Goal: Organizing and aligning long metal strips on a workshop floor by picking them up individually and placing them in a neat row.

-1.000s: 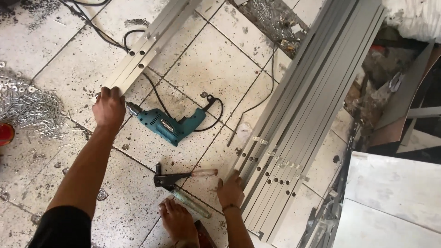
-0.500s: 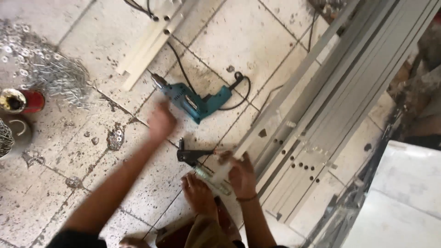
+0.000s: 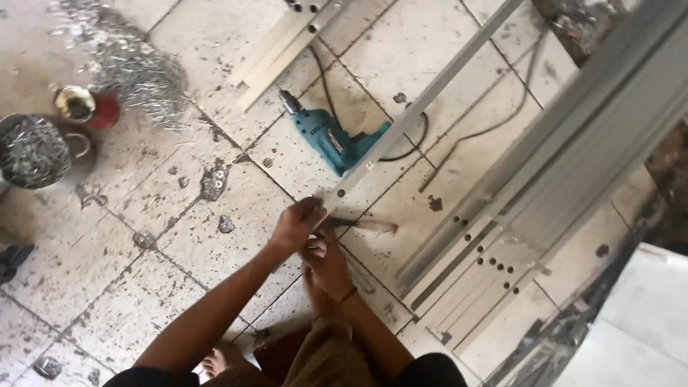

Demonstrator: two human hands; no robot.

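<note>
My left hand (image 3: 297, 223) grips the near end of a long pale aluminium bar (image 3: 423, 100) that runs up and to the right across the tiled floor. Just below it, my right hand (image 3: 326, 256) is also closed around that end, beside a hand tool with a pale handle (image 3: 365, 226) lying on the tiles. A teal power drill (image 3: 331, 140) lies under the bar, its black cord (image 3: 459, 136) looping off to the right.
A stack of drilled aluminium profiles (image 3: 502, 236) lies at the right. More pale bars (image 3: 283, 46) lie at the top. A heap of metal shavings (image 3: 122, 61), a red can (image 3: 89, 107) and a round container of shavings (image 3: 32, 150) sit at the left.
My left hand left the floor by the drill and came to the bar's end. A long bar now lies lifted across the drill, held by both hands.
</note>
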